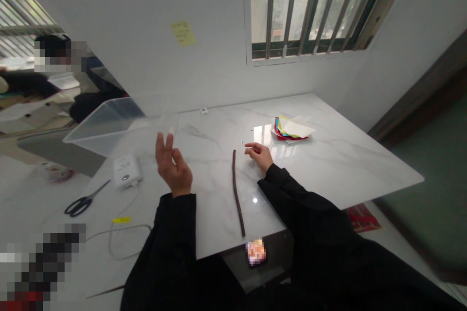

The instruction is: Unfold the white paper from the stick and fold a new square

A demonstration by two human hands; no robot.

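My left hand (174, 167) is raised above the table, palm turned up and fingers apart, with nothing visible in it. Just behind it stands a clear plastic box (109, 124); I cannot tell whether the fingertips touch it. Over the marble-patterned tabletop, my right hand (260, 155) reaches forward with slightly bent fingers and holds nothing that I can see. A tiny shiny piece (241, 142) lies just beyond those fingertips, and a few more lie farther back. Between my hands rests a long, thin, dark brown strip (237, 189), slightly bent, its near end close to the table's front edge.
Several coloured sheets (292, 129) are piled at the back right. To the left are black-handled scissors (82, 204), a white device (127, 171) and a cable (109, 243). A yellow note (183, 33) sticks to the wall. Another person (98, 82) is at the far left.
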